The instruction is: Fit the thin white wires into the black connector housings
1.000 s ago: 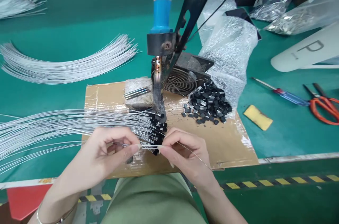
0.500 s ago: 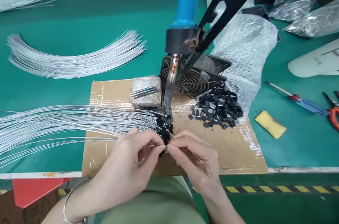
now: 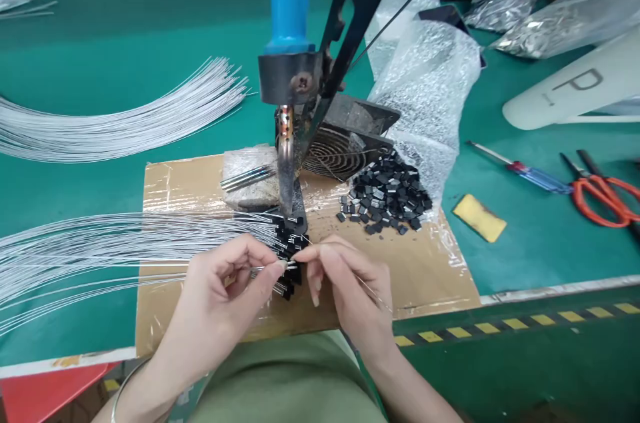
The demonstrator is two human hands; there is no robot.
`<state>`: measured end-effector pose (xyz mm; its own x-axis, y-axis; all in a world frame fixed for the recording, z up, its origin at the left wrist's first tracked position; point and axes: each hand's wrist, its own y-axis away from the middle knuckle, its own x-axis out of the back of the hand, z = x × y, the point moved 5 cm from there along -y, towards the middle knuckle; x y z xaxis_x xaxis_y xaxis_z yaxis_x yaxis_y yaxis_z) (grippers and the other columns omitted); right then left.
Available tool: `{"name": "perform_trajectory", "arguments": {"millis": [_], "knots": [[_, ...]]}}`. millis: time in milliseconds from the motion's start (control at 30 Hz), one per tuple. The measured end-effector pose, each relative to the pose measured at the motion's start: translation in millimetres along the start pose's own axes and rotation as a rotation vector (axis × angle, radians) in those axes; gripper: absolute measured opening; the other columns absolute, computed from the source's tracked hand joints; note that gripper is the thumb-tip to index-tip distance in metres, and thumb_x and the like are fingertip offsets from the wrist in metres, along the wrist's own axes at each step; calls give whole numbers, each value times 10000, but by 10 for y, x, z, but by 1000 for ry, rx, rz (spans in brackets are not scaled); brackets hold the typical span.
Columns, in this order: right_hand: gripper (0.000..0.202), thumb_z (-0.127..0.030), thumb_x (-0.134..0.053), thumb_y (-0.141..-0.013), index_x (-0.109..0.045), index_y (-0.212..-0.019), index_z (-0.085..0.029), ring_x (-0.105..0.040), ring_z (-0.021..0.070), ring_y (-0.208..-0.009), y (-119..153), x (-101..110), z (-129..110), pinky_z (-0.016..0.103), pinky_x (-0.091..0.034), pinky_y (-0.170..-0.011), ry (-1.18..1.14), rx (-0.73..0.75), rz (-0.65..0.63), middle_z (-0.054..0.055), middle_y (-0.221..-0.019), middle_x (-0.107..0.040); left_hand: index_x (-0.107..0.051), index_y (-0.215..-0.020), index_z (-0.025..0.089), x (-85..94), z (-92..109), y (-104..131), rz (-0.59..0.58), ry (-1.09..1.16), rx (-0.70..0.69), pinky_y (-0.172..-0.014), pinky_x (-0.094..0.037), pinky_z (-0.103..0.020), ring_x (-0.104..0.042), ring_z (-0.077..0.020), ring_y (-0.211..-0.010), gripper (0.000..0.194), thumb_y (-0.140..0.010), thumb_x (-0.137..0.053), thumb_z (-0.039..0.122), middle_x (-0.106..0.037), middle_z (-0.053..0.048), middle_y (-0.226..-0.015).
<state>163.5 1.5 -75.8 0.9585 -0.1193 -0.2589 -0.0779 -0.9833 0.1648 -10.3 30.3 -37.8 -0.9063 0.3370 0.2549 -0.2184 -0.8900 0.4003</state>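
My left hand (image 3: 225,296) pinches a thin white wire near its end, just in front of the wires (image 3: 125,236) tipped with black connectors (image 3: 290,243). Facing it, my right hand (image 3: 350,283) has its fingers bent, with a thin solder-like strand (image 3: 370,290) running through it. The index fingertip is close to the wire end at my left fingertips. A soldering iron (image 3: 287,170) points down above the connectors. Loose black connectors (image 3: 387,193) lie in a pile to the right on the cardboard (image 3: 360,276).
A fan (image 3: 335,150) and a wrapped block (image 3: 250,193) stand behind the iron. Another wire bundle (image 3: 125,130) lies at the back left. To the right are bubble wrap (image 3: 425,90), a yellow sponge (image 3: 480,216), a screwdriver (image 3: 535,176), orange-handled pliers (image 3: 600,200) and a white cup (image 3: 575,86).
The view has shifted right. My hands' fingertips have moved slightly apart, and my right thumb has drawn back from the wire end.
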Motion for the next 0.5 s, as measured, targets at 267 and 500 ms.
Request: {"name": "perform_trajectory", "arguments": {"millis": [267, 500], "knots": [[119, -259, -759, -957, -872, -989, -279, -587, 66, -513, -5, -124, -6, 195, -503, -487, -113, -18, -33, 7, -799, -688, -730, -796, 196, -16, 96, 26, 80, 81, 26, -562, -315, -285, -498, -131, -620, 191, -934, -724, 327, -637, -3, -687], [99, -196, -794, -917, -868, -905, -261, -592, 80, -502, 8, -90, -27, 202, -485, -471, -23, 64, 41, -1, -733, -703, -761, -767, 207, -23, 137, 42, 146, 108, 1, -607, -390, -276, -518, -143, -643, 147, -899, -748, 270, -672, -6, -679]]}}
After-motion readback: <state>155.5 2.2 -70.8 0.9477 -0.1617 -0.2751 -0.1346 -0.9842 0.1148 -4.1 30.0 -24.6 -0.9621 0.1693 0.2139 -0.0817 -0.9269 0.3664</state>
